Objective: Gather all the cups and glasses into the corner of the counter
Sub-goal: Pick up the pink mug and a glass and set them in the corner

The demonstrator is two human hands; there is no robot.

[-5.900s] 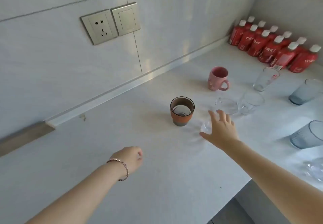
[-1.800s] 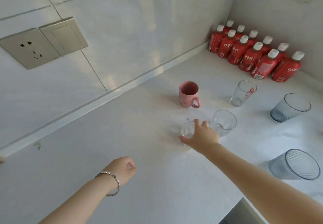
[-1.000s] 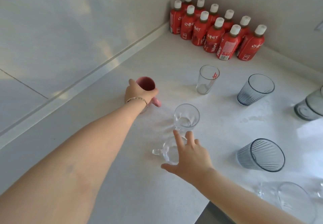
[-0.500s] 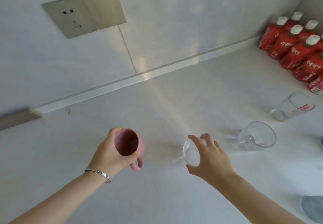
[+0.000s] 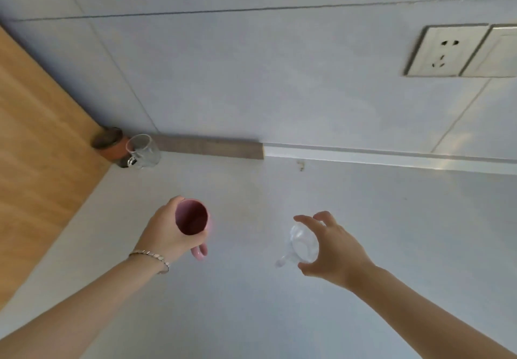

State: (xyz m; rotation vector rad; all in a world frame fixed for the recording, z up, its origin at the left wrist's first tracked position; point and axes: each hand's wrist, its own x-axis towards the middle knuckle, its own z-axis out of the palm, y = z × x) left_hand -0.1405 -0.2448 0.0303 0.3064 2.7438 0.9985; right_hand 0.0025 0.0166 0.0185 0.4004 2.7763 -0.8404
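Observation:
My left hand (image 5: 165, 235) grips a pink mug (image 5: 193, 221) around its side, held above the white counter (image 5: 251, 316) with its handle pointing toward me. A clear glass mug (image 5: 303, 245) is in my right hand (image 5: 333, 249), fingers wrapped over its rim, its handle sticking out to the left. In the far left corner, where the counter meets a wooden panel, stand an orange-and-brown ceramic cup (image 5: 112, 147) and a clear glass mug (image 5: 144, 151), touching each other.
The wooden panel (image 5: 36, 145) borders the counter on the left. A tiled wall with a dark strip (image 5: 209, 150) along its base runs behind. A wall socket and switch (image 5: 458, 50) sit at the upper right.
The view has swung left, away from the red bottles and other glasses, bringing the corner and its two cups into sight. Both hands carried their mugs leftward.

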